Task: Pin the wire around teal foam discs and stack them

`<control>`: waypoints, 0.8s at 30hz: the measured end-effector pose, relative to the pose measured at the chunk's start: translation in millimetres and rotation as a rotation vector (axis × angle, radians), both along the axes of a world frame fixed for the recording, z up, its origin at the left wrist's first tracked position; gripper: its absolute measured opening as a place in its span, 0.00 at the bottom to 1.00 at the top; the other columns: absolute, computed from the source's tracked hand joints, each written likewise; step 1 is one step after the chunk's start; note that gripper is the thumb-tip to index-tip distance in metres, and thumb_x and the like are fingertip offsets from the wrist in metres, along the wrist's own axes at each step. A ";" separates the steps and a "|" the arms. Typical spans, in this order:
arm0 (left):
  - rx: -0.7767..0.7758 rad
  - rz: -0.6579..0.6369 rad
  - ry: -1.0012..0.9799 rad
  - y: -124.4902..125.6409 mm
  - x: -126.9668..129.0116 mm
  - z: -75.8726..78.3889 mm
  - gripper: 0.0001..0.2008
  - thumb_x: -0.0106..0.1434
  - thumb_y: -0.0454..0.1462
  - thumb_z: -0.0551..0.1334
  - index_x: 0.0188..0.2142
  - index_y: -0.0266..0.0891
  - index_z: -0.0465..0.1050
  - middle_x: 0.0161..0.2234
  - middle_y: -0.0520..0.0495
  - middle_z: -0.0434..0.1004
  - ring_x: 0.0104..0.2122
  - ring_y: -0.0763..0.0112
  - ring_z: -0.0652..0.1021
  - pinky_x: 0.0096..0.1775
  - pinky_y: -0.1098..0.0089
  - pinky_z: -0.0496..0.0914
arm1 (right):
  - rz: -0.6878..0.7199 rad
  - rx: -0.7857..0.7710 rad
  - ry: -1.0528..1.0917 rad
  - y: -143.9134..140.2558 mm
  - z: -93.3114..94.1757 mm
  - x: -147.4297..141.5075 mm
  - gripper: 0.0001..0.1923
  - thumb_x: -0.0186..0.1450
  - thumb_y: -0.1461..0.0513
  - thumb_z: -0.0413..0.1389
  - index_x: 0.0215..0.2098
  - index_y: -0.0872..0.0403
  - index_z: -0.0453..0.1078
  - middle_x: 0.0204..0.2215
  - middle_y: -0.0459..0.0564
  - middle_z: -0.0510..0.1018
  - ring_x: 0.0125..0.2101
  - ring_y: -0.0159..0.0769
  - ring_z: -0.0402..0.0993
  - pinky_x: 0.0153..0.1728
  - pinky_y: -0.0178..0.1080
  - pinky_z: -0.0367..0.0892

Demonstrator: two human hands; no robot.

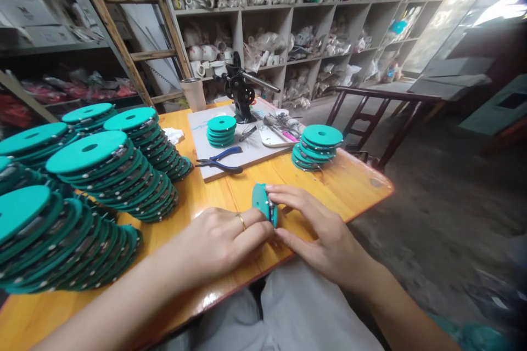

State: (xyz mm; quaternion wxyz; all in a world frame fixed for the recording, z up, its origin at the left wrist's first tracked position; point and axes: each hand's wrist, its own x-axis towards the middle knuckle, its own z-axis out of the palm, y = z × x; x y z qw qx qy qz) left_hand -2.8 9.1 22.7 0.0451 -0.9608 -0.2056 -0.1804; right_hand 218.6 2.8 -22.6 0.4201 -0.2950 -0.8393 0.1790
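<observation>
A teal spool point(259, 199) stands on edge over the wooden table point(209, 197), close to its front edge. Small white beads and a dark line show in its groove. My left hand point(230, 236), with a gold ring on one finger, is closed on the spool's left and lower side. Curved around the right side, my right hand point(317, 230) has its fingertips on the rim at the top and its thumb near the bottom. My left fingertips are partly hidden behind the spool and the other fingers.
Tall stacks of teal spools point(88, 152) crowd the table's left. Behind are blue-handled pliers point(222, 160), a grey board point(201, 137), a small spool stack point(221, 130), a white tray point(269, 136) and a black hand-cranked device point(242, 90). Another spool stack point(319, 145) stands right, near a dark chair point(370, 104).
</observation>
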 end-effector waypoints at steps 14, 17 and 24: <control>-0.253 0.197 -0.593 15.1 3.4 -20.7 0.06 0.61 0.28 0.62 0.37 0.38 0.68 0.40 0.45 0.70 0.44 0.69 0.76 0.45 0.69 0.72 | 0.009 0.018 0.004 6.6 6.7 -8.6 0.23 0.66 0.65 0.58 0.58 0.56 0.60 0.54 0.54 0.67 0.56 0.35 0.64 0.59 0.41 0.65; -0.290 0.231 -0.574 12.3 8.6 -18.4 0.05 0.60 0.28 0.61 0.35 0.38 0.68 0.39 0.46 0.72 0.42 0.69 0.76 0.43 0.69 0.71 | 0.016 0.044 -0.033 8.0 14.8 -5.2 0.23 0.65 0.63 0.60 0.57 0.57 0.61 0.53 0.54 0.68 0.55 0.35 0.65 0.57 0.40 0.65; -0.265 0.176 -0.610 4.9 17.7 -22.0 0.07 0.59 0.26 0.60 0.33 0.38 0.66 0.37 0.46 0.70 0.42 0.69 0.73 0.44 0.68 0.69 | 0.015 0.199 -0.318 7.6 50.5 0.0 0.09 0.71 0.67 0.49 0.41 0.59 0.71 0.42 0.52 0.71 0.41 0.31 0.70 0.41 0.33 0.69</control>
